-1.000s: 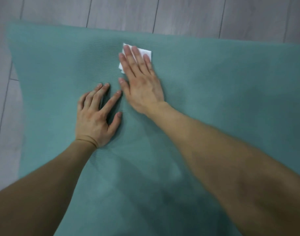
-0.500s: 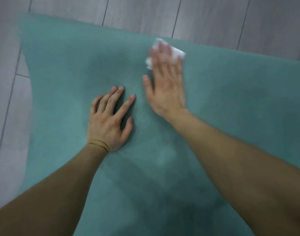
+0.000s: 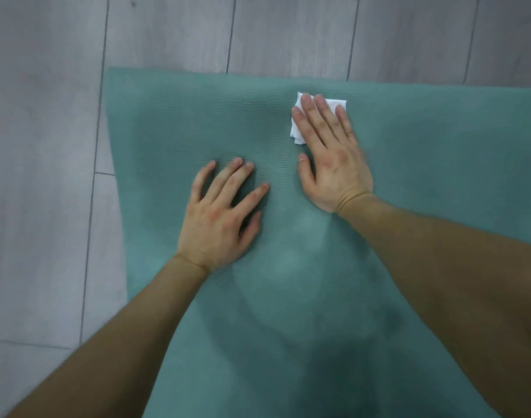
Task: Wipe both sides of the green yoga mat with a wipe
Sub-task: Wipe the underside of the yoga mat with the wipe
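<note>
Mat (image 3: 424,206) is lying flat on the grey plank floor (image 3: 47,146), green side up, filling most of the view, with its far edge and left edge both showing. Right hand (image 3: 333,155) is flat on the white wipe (image 3: 336,103), fingers straight and close together, pressing it down onto the mat rather than gripping it. The wipe pokes out past the fingertips and on the thumb side. It sits close to the mat's far edge, not quite touching it.

Left hand (image 3: 219,218) is palm down on the mat too, fingers spread and relaxed, holding nothing.

Compared with a second ago, the right hand and wipe have slid off to the right. Back then the thumb was nearly touching the left index finger; now there's a clear strip of mat between the two hands. Half a second ago that hand was a blur, and now it's sharp. The left hand looks planted in about the same spot. More floor shows on the left now.
</note>
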Demonstrator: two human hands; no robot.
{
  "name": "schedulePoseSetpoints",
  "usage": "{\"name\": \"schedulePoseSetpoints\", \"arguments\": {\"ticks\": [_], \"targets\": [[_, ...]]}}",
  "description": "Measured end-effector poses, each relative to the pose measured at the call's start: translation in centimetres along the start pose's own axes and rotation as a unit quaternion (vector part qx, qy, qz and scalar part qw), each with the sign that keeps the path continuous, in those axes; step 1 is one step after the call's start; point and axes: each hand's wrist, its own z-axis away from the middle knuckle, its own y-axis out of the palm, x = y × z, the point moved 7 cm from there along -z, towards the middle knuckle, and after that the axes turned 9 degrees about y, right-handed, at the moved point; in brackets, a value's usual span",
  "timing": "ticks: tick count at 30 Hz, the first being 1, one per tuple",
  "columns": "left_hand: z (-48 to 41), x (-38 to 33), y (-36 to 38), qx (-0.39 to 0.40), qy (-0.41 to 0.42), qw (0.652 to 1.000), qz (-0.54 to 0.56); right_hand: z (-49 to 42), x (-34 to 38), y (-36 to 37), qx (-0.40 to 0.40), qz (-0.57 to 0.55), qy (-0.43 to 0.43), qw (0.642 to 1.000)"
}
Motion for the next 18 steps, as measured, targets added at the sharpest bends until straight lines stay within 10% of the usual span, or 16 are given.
{"name": "schedulePoseSetpoints", "arguments": {"ticks": [18], "targets": [[2.5,6.6,-0.7,-0.053,-0.062,0.996,-0.021,-0.3,1.0,-0.1,-0.008,-0.005,0.006,1.0]]}}
